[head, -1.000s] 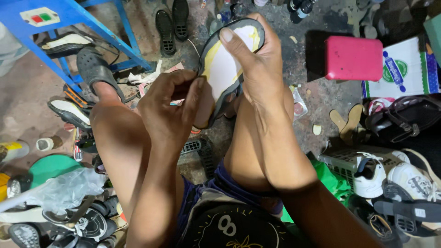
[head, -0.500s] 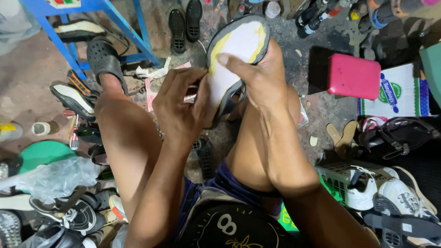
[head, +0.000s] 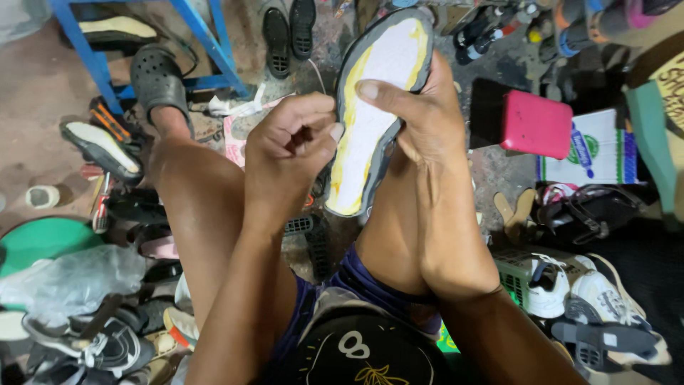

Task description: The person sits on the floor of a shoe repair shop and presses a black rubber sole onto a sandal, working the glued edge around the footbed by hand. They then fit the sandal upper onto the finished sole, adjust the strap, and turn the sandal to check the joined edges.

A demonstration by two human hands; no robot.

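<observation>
Holding up a detached grey rubber shoe sole with a white, yellow-stained inner face [head: 377, 114], the right hand [head: 427, 121] wraps it from behind, thumb laid flat across the white face and the other fingers hidden behind the rim. So the sole sits upright above the knees, toe end pointing away. The left hand [head: 292, 142] is bunched up tight just beside the sole's near edge, fingertips [head: 329, 132] pinched together at the yellowish strip. Can't tell if there's anything thin between them or if they're just picking at the residue, too small to make out.

What could go wrong, imo: the hold is basically one thumb against a curved, floppy piece, so a hard tug from the pinching fingers could twist the sole out and drop it into the pile of shoes below. If that yellow stuff is tacky glue, fingertips could smear it across the white part too.
</observation>
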